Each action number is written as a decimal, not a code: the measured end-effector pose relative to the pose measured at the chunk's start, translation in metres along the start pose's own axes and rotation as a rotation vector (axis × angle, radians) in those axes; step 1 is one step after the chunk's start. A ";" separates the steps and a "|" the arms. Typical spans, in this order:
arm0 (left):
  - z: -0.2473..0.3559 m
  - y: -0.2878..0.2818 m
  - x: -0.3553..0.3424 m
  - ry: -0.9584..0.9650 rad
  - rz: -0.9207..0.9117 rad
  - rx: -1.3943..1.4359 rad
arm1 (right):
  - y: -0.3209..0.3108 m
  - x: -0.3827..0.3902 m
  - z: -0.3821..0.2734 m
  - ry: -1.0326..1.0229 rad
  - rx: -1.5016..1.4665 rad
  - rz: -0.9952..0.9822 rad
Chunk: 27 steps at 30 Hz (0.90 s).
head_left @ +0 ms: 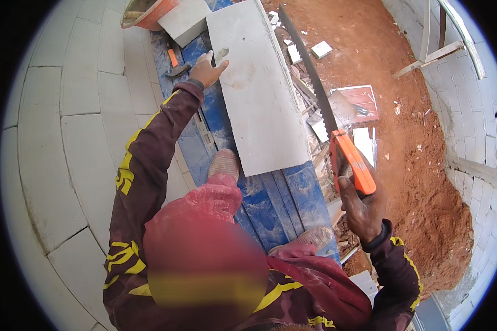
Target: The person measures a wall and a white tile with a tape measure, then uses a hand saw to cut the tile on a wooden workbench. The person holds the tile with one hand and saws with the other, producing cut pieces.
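Handsaw [324, 107] | right hand [363, 207] clenched | left hand [207, 70] outstretched at block [262, 99]

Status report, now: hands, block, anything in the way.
Right hand holds saw. Left hand at left edge of block. Block on blue planks. Orange-handled tool beside left hand, off block.

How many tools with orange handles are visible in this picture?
2: the saw in the right hand, and a dark-headed tool lying near the left hand. Others may be hidden.

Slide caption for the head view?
Right hand grips an orange-handled metal saw; left hand at a long grey rectangular block.
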<state>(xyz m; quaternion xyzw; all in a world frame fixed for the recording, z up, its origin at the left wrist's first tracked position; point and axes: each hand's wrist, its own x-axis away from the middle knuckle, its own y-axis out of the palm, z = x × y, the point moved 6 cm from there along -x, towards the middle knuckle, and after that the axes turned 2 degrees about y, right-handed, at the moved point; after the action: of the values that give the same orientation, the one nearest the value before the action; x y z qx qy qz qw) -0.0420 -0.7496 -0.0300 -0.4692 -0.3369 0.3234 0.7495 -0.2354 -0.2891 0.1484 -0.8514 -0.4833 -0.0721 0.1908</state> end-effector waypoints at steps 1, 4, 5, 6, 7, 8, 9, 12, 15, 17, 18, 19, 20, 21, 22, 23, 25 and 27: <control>0.000 -0.001 -0.014 0.020 0.052 0.000 | 0.011 -0.016 -0.001 0.005 0.034 0.018; 0.019 -0.006 -0.055 0.095 0.225 0.017 | 0.046 -0.075 -0.013 -0.184 0.090 0.067; 0.028 -0.007 -0.068 0.109 0.280 0.019 | 0.059 -0.095 -0.017 -0.226 0.136 0.082; 0.036 -0.003 -0.078 0.109 0.295 -0.019 | 0.072 -0.117 -0.017 -0.191 0.103 0.074; 0.046 0.002 -0.088 0.100 0.313 -0.060 | 0.083 -0.139 -0.017 -0.163 0.066 0.077; 0.054 0.007 -0.096 0.100 0.328 -0.110 | 0.094 -0.161 -0.025 -0.266 0.134 0.135; 0.058 0.011 -0.104 0.084 0.335 -0.102 | 0.104 -0.179 -0.025 -0.221 0.175 0.109; 0.059 0.029 -0.112 0.024 0.272 -0.102 | 0.123 -0.227 -0.028 -0.231 0.154 0.123; 0.060 0.032 -0.110 0.072 0.347 -0.167 | 0.133 -0.260 -0.030 -0.220 0.119 0.109; 0.059 0.034 -0.108 0.082 0.342 -0.134 | 0.136 -0.272 -0.030 -0.182 0.133 0.116; 0.059 0.033 -0.108 0.086 0.348 -0.129 | 0.139 -0.274 -0.035 -0.241 0.208 0.117; 0.060 0.030 -0.106 0.108 0.385 -0.126 | 0.141 -0.276 -0.036 -0.229 0.215 0.118; 0.060 0.031 -0.107 0.092 0.355 -0.129 | 0.142 -0.277 -0.037 -0.220 0.222 0.117; 0.061 0.029 -0.107 0.091 0.356 -0.128 | 0.144 -0.277 -0.038 -0.231 0.226 0.097; 0.062 0.029 -0.107 0.086 0.341 -0.129 | 0.144 -0.277 -0.037 -0.196 0.234 0.093; 0.062 0.026 -0.107 0.086 0.351 -0.121 | 0.144 -0.277 -0.037 -0.184 0.237 0.095; 0.063 0.025 -0.107 0.072 0.310 -0.122 | 0.140 -0.276 -0.038 -0.203 0.219 0.103; 0.065 0.022 -0.107 0.078 0.325 -0.105 | 0.136 -0.277 -0.032 -0.130 0.201 0.098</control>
<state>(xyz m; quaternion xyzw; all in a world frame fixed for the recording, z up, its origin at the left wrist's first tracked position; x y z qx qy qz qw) -0.1583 -0.7960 -0.0501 -0.5680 -0.2435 0.4038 0.6745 -0.2630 -0.5849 0.0582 -0.8534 -0.4572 0.0417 0.2468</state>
